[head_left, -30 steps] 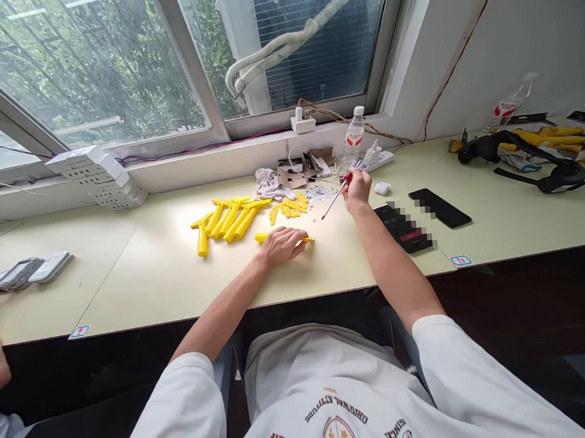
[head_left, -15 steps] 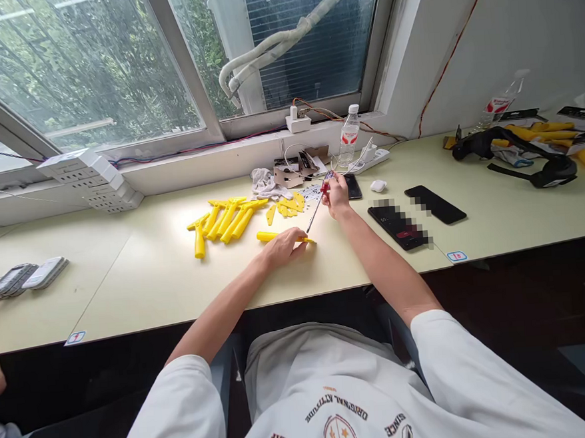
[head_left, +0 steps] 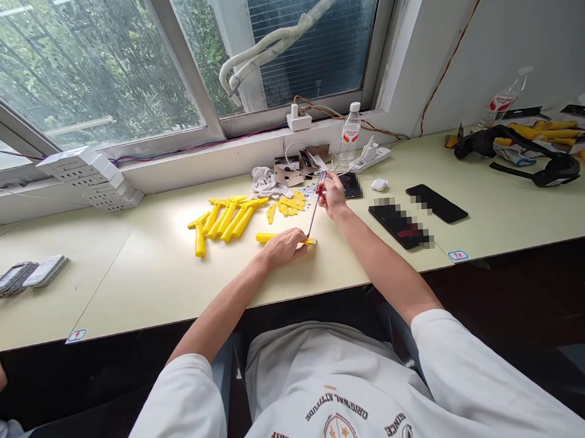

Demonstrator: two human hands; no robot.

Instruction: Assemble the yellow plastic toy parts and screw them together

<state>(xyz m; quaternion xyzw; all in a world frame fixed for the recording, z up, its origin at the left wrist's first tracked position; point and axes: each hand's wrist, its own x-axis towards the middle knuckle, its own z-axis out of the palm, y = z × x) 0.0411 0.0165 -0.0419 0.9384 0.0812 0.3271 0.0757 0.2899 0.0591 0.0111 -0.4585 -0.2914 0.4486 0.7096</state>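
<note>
Screwdriver [head_left: 314,215] tip now down at the yellow handle [head_left: 266,237]

A second ago the screwdriver hung off to the right; now the right hand [head_left: 334,197], wrapped round its grip, slants it to the left hand's fingertips. The left hand [head_left: 282,248] grasps the yellow handle against the table [head_left: 147,282]; exact tip contact is too small to tell. Yellow handled tools [head_left: 227,217] bound its far left side; nearer, room runs to the table's front edge. A phone [head_left: 400,226] lies right of the right hand.

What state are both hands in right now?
Left hand: closed over a yellow tool on the table.
Right hand: closed around a screwdriver, tip down by the left fingers.
</note>
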